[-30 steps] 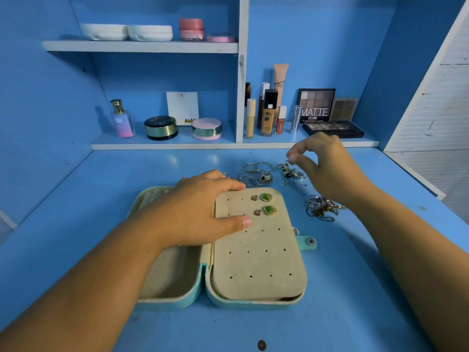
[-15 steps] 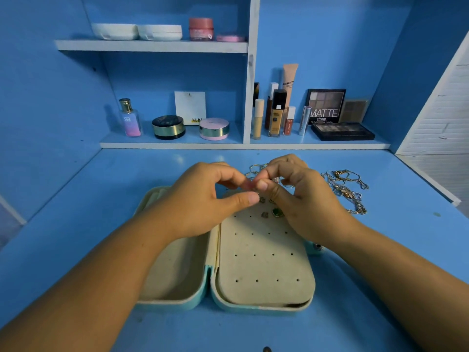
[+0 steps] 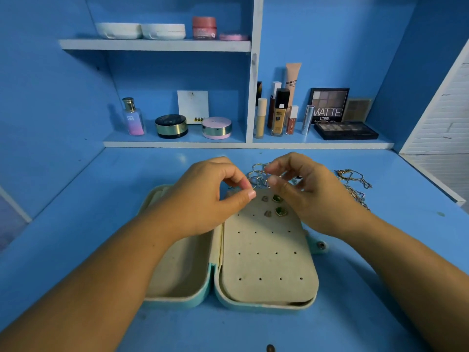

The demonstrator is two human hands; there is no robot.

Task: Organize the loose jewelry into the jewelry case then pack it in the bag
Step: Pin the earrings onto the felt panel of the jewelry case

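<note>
An open jewelry case (image 3: 253,306), teal outside and beige inside, lies flat on the blue table (image 3: 342,313) at the middle of the scene, with its hinge running from near to far. Its left half is a shallow tray (image 3: 182,265). Its right half carries a perforated earring panel (image 3: 269,265), and a teal snap tab (image 3: 320,246) sticks out from the right edge. At the far end of the panel sit two green earrings (image 3: 278,198) and two small pale studs (image 3: 265,198), close together in two rows. The left hand (image 3: 203,199) hovers over the far left corner of the case, its thumb and forefinger pinched tight on a thin silver piece (image 3: 253,187) too small to identify, with the other fingers curled in. The right hand (image 3: 309,196) is above the far right corner of the panel, all fingers curled and the thumb and forefinger tips drawn close with a small gap between them; I cannot tell whether they hold anything. Just beyond the case, between the two hands, lies a cluster of silver hoops (image 3: 258,172) on the table. To the right of the right hand, a tangle of chains (image 3: 355,184) lies loose on the table. Along the far wall a low shelf (image 3: 177,144) holds a perfume bottle (image 3: 133,118), round compacts (image 3: 171,125), makeup tubes (image 3: 279,115) and a dark eyeshadow palette (image 3: 345,130).
</note>
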